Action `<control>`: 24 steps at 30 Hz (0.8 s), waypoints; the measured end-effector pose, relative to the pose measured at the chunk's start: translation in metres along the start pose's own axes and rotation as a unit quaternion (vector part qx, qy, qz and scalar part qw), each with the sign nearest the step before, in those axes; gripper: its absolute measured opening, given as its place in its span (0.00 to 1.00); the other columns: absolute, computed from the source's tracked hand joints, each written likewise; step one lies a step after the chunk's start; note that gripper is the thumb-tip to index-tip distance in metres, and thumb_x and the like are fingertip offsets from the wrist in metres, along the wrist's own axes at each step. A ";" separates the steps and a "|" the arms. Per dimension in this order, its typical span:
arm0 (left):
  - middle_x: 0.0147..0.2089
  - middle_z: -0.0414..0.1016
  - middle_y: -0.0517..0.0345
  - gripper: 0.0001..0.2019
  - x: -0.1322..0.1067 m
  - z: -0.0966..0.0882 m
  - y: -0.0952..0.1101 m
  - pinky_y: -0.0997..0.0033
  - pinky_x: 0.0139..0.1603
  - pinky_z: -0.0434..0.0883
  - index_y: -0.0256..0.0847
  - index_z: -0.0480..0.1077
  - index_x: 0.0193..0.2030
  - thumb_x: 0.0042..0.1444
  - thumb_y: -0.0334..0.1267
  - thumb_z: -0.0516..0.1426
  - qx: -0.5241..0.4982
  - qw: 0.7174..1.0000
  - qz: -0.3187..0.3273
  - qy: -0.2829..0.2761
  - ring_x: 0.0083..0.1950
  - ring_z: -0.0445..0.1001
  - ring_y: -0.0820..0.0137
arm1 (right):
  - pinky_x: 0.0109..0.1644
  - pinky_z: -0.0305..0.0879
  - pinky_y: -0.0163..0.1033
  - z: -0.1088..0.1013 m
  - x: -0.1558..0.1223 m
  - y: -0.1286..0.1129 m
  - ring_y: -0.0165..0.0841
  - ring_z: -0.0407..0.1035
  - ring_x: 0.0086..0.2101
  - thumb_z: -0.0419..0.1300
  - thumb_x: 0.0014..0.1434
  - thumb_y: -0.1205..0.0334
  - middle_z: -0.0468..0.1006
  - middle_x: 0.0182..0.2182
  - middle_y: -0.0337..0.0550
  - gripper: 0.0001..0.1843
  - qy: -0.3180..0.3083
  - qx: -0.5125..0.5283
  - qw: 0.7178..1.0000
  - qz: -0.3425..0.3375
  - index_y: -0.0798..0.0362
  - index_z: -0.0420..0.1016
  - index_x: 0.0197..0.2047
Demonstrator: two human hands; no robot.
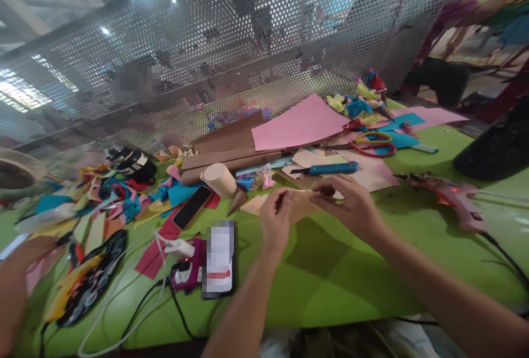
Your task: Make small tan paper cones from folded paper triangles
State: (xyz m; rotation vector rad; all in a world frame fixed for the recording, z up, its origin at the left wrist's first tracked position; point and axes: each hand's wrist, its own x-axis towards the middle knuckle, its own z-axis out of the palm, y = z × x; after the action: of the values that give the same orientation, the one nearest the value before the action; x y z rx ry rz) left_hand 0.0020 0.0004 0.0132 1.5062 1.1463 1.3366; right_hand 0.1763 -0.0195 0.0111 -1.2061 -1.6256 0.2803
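Note:
Both my hands are raised over the green table [330, 270], pinching the same piece of tan paper [298, 204]. My left hand [276, 219] grips its left end with thumb and fingers closed. My right hand [346, 202] pinches its right edge. The paper is partly hidden between the hands. A blue utility knife [330, 169] lies just beyond my right hand. A small tan paper cone [237, 200] lies left of my left hand.
A pink glue gun [452, 197] with a cord lies at right. Scissors [374, 144], pink paper [300, 124] and brown sheets [229, 146] lie behind. Two phones [219, 259] [193, 206], a charger, cables and coloured scraps [107, 198] fill the left. Another person's hand [19, 270] is at far left.

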 end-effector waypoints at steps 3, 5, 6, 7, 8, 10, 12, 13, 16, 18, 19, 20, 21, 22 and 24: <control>0.34 0.77 0.57 0.15 0.004 -0.004 -0.002 0.70 0.42 0.68 0.41 0.75 0.34 0.60 0.51 0.60 -0.011 1.000 -0.005 0.024 0.37 0.73 0.67 | 0.35 0.64 0.41 -0.005 0.002 -0.001 0.36 0.69 0.31 0.63 0.61 0.50 0.77 0.29 0.41 0.11 0.000 0.082 0.994 0.070 0.49 0.79 0.39; 0.36 0.78 0.57 0.15 0.006 -0.005 -0.003 0.71 0.43 0.68 0.41 0.76 0.34 0.58 0.52 0.61 -0.027 0.999 -0.009 0.036 0.39 0.73 0.67 | 0.35 0.63 0.40 -0.007 0.003 0.000 0.36 0.68 0.32 0.62 0.62 0.49 0.76 0.31 0.41 0.13 0.005 0.134 0.983 0.124 0.49 0.79 0.39; 0.36 0.78 0.57 0.15 0.007 -0.006 -0.004 0.71 0.44 0.68 0.41 0.76 0.34 0.57 0.52 0.62 -0.039 0.998 -0.017 0.043 0.40 0.73 0.67 | 0.35 0.63 0.40 -0.008 0.004 0.001 0.35 0.67 0.32 0.61 0.62 0.47 0.76 0.31 0.41 0.14 0.008 0.155 0.976 0.149 0.49 0.79 0.38; 0.36 0.77 0.58 0.15 0.009 -0.006 -0.005 0.71 0.44 0.68 0.41 0.76 0.34 0.56 0.52 0.63 -0.056 0.997 -0.033 0.052 0.40 0.73 0.68 | 0.35 0.62 0.40 -0.008 0.004 0.002 0.35 0.67 0.32 0.61 0.61 0.46 0.76 0.32 0.42 0.15 0.008 0.173 0.970 0.171 0.49 0.80 0.38; 0.35 0.77 0.58 0.16 0.010 -0.006 -0.006 0.72 0.43 0.67 0.41 0.76 0.33 0.53 0.53 0.64 -0.078 0.993 -0.056 0.061 0.39 0.72 0.68 | 0.36 0.63 0.40 -0.008 0.005 0.003 0.36 0.68 0.33 0.61 0.60 0.45 0.77 0.33 0.42 0.16 0.004 0.188 0.964 0.189 0.49 0.80 0.37; 0.35 0.77 0.59 0.18 0.012 -0.004 -0.009 0.73 0.41 0.67 0.41 0.76 0.33 0.48 0.54 0.67 -0.135 0.981 -0.117 0.077 0.38 0.72 0.69 | 0.39 0.64 0.41 -0.007 0.006 0.003 0.37 0.69 0.36 0.63 0.58 0.45 0.79 0.35 0.42 0.16 -0.010 0.221 0.951 0.218 0.49 0.81 0.38; 0.36 0.77 0.59 0.20 0.013 -0.003 -0.011 0.72 0.41 0.68 0.40 0.76 0.33 0.43 0.54 0.70 -0.194 0.963 -0.171 0.076 0.38 0.73 0.69 | 0.41 0.65 0.41 -0.007 0.007 0.002 0.38 0.71 0.38 0.65 0.56 0.45 0.80 0.38 0.43 0.16 -0.032 0.261 0.935 0.239 0.48 0.82 0.39; 0.36 0.78 0.59 0.20 0.014 -0.002 -0.013 0.72 0.42 0.68 0.41 0.76 0.34 0.41 0.53 0.70 -0.219 0.955 -0.189 0.070 0.39 0.74 0.69 | 0.42 0.66 0.41 -0.006 0.007 0.001 0.38 0.71 0.38 0.66 0.55 0.46 0.81 0.39 0.43 0.17 -0.042 0.283 0.926 0.245 0.48 0.82 0.40; 0.38 0.79 0.57 0.21 0.014 0.000 -0.016 0.68 0.44 0.71 0.42 0.75 0.36 0.41 0.53 0.71 -0.262 0.938 -0.222 0.054 0.40 0.76 0.66 | 0.44 0.69 0.41 -0.006 0.006 -0.001 0.39 0.73 0.41 0.66 0.55 0.46 0.82 0.41 0.44 0.18 -0.059 0.338 0.907 0.242 0.49 0.82 0.42; 0.39 0.79 0.56 0.21 0.014 0.000 -0.018 0.66 0.45 0.72 0.43 0.74 0.37 0.41 0.53 0.70 -0.259 0.936 -0.233 0.047 0.41 0.76 0.65 | 0.46 0.70 0.42 -0.005 0.005 0.000 0.40 0.74 0.43 0.67 0.54 0.48 0.82 0.42 0.45 0.18 -0.064 0.347 0.906 0.234 0.49 0.81 0.44; 0.39 0.79 0.56 0.21 0.014 0.000 -0.019 0.65 0.45 0.72 0.43 0.74 0.37 0.42 0.53 0.70 -0.255 0.937 -0.234 0.043 0.41 0.77 0.64 | 0.46 0.71 0.42 -0.004 0.004 0.001 0.40 0.75 0.43 0.69 0.53 0.50 0.83 0.42 0.45 0.18 -0.066 0.343 0.908 0.230 0.49 0.81 0.45; 0.39 0.79 0.56 0.20 0.014 0.000 -0.021 0.65 0.45 0.72 0.43 0.74 0.37 0.42 0.53 0.70 -0.251 0.939 -0.234 0.040 0.41 0.77 0.65 | 0.46 0.71 0.43 -0.003 0.004 0.001 0.39 0.75 0.42 0.69 0.51 0.53 0.83 0.42 0.45 0.18 -0.067 0.336 0.912 0.224 0.49 0.81 0.45; 0.39 0.79 0.56 0.20 0.014 -0.001 -0.022 0.66 0.45 0.72 0.42 0.74 0.36 0.42 0.53 0.70 -0.250 0.939 -0.232 0.039 0.41 0.76 0.65 | 0.45 0.72 0.43 -0.002 0.003 0.002 0.39 0.75 0.42 0.70 0.51 0.55 0.83 0.42 0.44 0.18 -0.063 0.328 0.917 0.217 0.49 0.81 0.45; 0.39 0.79 0.56 0.20 0.014 -0.001 -0.024 0.66 0.45 0.72 0.42 0.74 0.36 0.41 0.52 0.70 -0.251 0.939 -0.232 0.039 0.41 0.76 0.65 | 0.44 0.73 0.43 -0.001 0.003 0.003 0.38 0.76 0.40 0.69 0.51 0.56 0.83 0.41 0.44 0.16 -0.055 0.321 0.922 0.208 0.49 0.81 0.44; 0.38 0.78 0.57 0.21 0.014 0.000 -0.027 0.67 0.44 0.71 0.41 0.75 0.36 0.41 0.51 0.71 -0.253 0.937 -0.236 0.037 0.40 0.76 0.67 | 0.42 0.74 0.42 0.000 0.003 0.003 0.37 0.76 0.37 0.67 0.52 0.57 0.83 0.39 0.44 0.13 -0.033 0.304 0.934 0.185 0.50 0.81 0.42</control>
State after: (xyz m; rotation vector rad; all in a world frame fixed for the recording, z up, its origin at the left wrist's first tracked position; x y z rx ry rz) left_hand -0.0010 0.0208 -0.0085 0.7543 1.0213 1.2289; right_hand 0.1779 -0.0160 0.0104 -1.0048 -1.2123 0.9944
